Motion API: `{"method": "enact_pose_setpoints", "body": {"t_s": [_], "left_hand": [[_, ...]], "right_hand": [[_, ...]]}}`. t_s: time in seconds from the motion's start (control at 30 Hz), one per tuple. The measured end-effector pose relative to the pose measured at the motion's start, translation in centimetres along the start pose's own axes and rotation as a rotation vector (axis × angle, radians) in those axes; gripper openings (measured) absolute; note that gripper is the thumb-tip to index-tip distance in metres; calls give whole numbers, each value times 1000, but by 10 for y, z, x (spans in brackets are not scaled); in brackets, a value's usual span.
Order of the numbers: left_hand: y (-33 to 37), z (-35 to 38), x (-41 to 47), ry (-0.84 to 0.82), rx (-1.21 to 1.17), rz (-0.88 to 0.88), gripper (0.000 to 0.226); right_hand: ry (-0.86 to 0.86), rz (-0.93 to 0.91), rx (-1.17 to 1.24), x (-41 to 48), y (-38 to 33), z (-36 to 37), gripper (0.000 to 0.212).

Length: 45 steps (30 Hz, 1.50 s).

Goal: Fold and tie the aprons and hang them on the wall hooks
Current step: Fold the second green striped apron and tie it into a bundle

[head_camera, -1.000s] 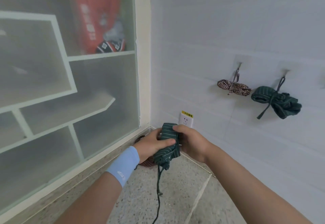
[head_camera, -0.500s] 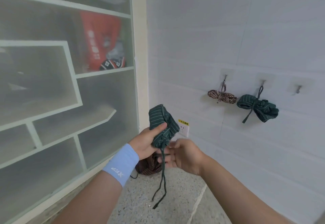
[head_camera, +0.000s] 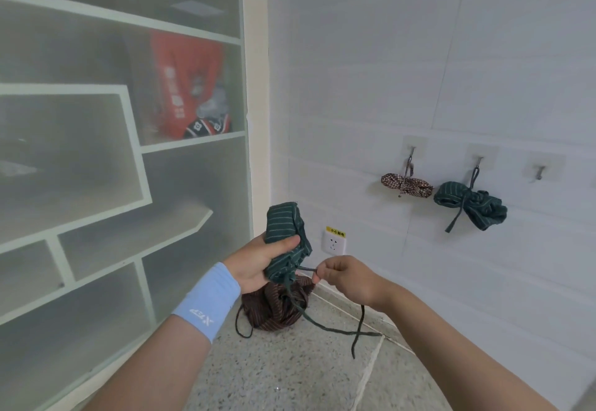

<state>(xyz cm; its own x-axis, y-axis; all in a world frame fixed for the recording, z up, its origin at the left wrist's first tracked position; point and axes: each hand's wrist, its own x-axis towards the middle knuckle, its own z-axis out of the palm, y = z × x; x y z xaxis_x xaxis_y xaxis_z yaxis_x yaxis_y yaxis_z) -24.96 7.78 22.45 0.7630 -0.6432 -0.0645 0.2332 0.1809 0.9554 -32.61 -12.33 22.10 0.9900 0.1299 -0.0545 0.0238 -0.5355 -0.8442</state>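
Your left hand (head_camera: 258,260) grips the folded green apron (head_camera: 287,243) upright at chest height — steadying the bundle — while your right hand (head_camera: 343,276) pinches its strap (head_camera: 306,269) and draws it sideways, likely to tie it for the free hook (head_camera: 539,172).

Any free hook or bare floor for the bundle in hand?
Free: third hook, right of the hung green bundle; bare floor nearer than the brown apron. Crowded: first hook and second hook are taken; the apron's corner has straps dangling over it.
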Motion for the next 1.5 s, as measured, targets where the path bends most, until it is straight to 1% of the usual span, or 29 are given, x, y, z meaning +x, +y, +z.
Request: {"method": "enact_pose_setpoints", "body": {"t_s": [0.07, 0.1, 0.17, 0.27, 0.33, 0.4, 0.47, 0.53, 0.6, 0.67, 0.7, 0.8, 0.83, 0.9, 0.97, 1.0, 1.03, 1.07, 1.1, 1.13, 1.17, 1.2, 1.23, 1.27, 1.3, 1.33, 1.4, 1.47, 1.5], "left_hand": [[-6, -11, -2, -4, 24, -26, 57], [-8, -17, -3, 14, 80, -36, 61], [-12, -31, -2, 92, 257, -57, 72], [-18, -38, 1, 210, 641, -56, 83], [-21, -35, 3, 172, 898, -88, 86], [-21, -29, 4, 101, 1080, -141, 87], [-22, -27, 4, 44, 1240, -195, 96], [-25, -29, 3, 21, 1285, -218, 108], [-32, -32, -1, -23, 1285, -211, 113], [-39, -33, -7, -97, 1272, -186, 108], [-44, -33, -11, -117, 1226, -161, 98], [-61, -33, -18, -90, 992, -43, 47], [-68, -32, -20, -70, 929, -21, 38], [-81, -33, -20, -27, 835, -13, 36], [-91, -30, -20, 3, 690, -32, 35], [-96, -30, -19, 14, 590, -45, 32], [-100, -28, -19, 25, 499, -55, 29], [-104, -27, -18, 42, 429, -75, 27], [-107, -26, -17, 66, 351, -96, 29], [-110, -24, -14, 105, 257, -123, 33], [-110, -22, -12, 161, 136, -149, 39], [-110, -21, -10, 225, 34, -175, 44], [-108, -20, -6, 283, -34, -190, 48], [-106, -19, -1, 327, -54, -199, 50], [-105, -18, 3, 350, -50, -203, 51], [-104, -18, 7, 358, -35, -207, 51], [-102, -19, 15, 360, -31, -206, 48], [-98, -28, 23, 331, -73, -215, 48], [-95, -35, 27, 292, -95, -215, 49]], "right_hand": [[17, -2, -128, 4, 0, -1, 27], [22, -1, -206, 6, 0, -3, 28], [38, 7, -370, 7, -3, -6, 29], [26, -106, -726, 8, -17, -4, 27], [37, -244, -968, 12, -32, 3, 22], [46, -389, -1165, 18, -43, 11, 18], [57, -467, -1239, 25, -50, 17, 16], [60, -505, -1247, 30, -52, 20, 15], [51, -517, -1203, 33, -54, 28, 15], [20, -505, -1154, 37, -57, 38, 18], [6, -487, -1131, 38, -57, 43, 19], [15, -367, -984, 45, -45, 48, 19], [21, -345, -917, 46, -40, 50, 18], [32, -353, -870, 50, -29, 56, 15], [79, -349, -918, 52, -20, 61, 14], [131, -318, -920, 53, -11, 64, 17], [211, -270, -890, 53, -3, 68, 27], [327, -218, -797, 51, 5, 71, 43], [477, -154, -639, 47, 12, 76, 58], [625, -65, -434, 42, 20, 83, 67], [710, 58, -207, 34, 23, 91, 70], [689, 184, 50, 28, 31, 101, 72], [559, 267, 320, 22, 41, 111, 75], [362, 308, 558, 18, 50, 121, 75], [148, 325, 732, 14, 62, 130, 72], [-15, 333, 815, 10, 70, 137, 66], [-215, 342, 832, 7, 84, 138, 49], [-330, 321, 766, 11, 95, 123, 28], [-353, 328, 698, 15, 99, 110, 20]]}}
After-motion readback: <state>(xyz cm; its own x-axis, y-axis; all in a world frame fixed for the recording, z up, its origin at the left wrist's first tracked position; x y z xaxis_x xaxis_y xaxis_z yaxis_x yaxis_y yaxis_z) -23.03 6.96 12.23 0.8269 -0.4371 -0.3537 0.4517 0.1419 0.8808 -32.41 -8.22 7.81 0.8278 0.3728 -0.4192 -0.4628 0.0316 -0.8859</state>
